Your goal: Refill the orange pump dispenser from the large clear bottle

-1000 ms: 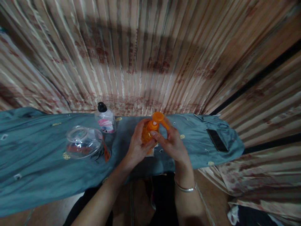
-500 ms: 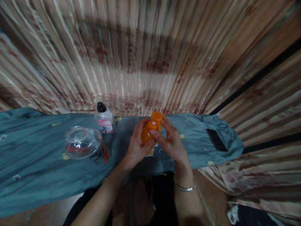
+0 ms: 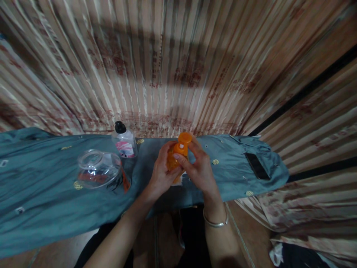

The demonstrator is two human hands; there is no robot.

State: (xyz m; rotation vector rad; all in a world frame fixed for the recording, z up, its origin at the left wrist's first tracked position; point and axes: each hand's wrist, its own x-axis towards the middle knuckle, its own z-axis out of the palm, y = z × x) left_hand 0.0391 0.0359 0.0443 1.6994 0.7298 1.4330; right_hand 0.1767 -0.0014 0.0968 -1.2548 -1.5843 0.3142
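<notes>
An orange pump bottle (image 3: 176, 153) stands on the teal cloth (image 3: 50, 193) in front of me. My left hand (image 3: 160, 174) is wrapped round its body. My right hand (image 3: 196, 169) grips the orange pump head (image 3: 184, 139) and collar at the top, fingers curled about it. A silver bangle (image 3: 213, 222) sits on my right wrist.
A clear bottle with a black cap and pink label (image 3: 124, 141) stands at the back left. A clear glass bowl (image 3: 98, 170) lies on its side left of my hands. A black phone (image 3: 257, 166) lies on the cloth at the right. Striped curtains (image 3: 178, 63) hang behind.
My right hand has shifted a little left and turned on the pump head; the nozzle that stuck out to the right is now hidden. The left hand keeps its hold.
</notes>
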